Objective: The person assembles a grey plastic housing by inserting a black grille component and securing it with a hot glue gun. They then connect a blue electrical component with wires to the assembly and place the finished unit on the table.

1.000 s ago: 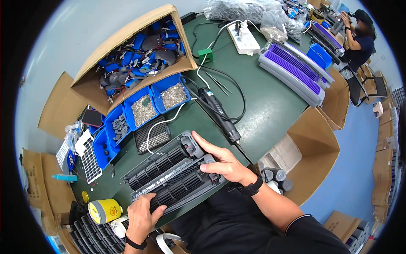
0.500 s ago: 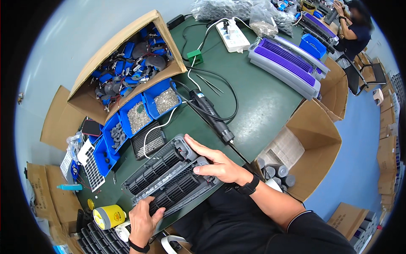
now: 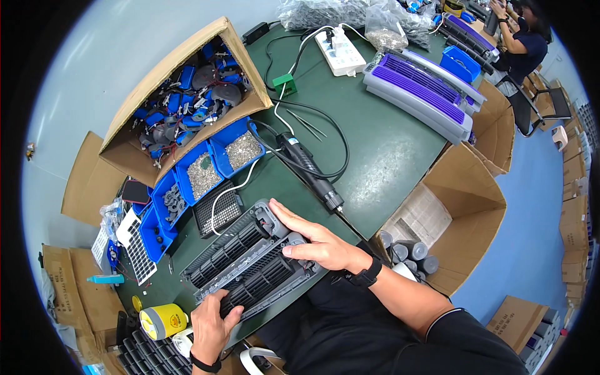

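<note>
A dark grey plastic fan housing (image 3: 245,267), with two black finned rollers lying side by side in it, rests at the near edge of the green table. My left hand (image 3: 211,322) grips its near left end, thumb and fingers bent over the rim beside a roller. At the opposite end my right hand (image 3: 319,244) holds it, fingers stretched along the far side and the thumb pressed on the end part. Beyond my right hand lies a black electric screwdriver (image 3: 310,172) with its cable looped behind it.
Left stand blue bins (image 3: 203,172) of small parts below a carton (image 3: 115,147) of blue-and-grey motors. A grey-and-purple unit (image 3: 419,94) lies far right, near a power strip (image 3: 340,55). An open carton (image 3: 472,212) of grey cylinders borders the table. A person (image 3: 525,50) sits farther off.
Both hands keep their hold on the fan housing, which stays in place. Only the view has shifted slightly.
</note>
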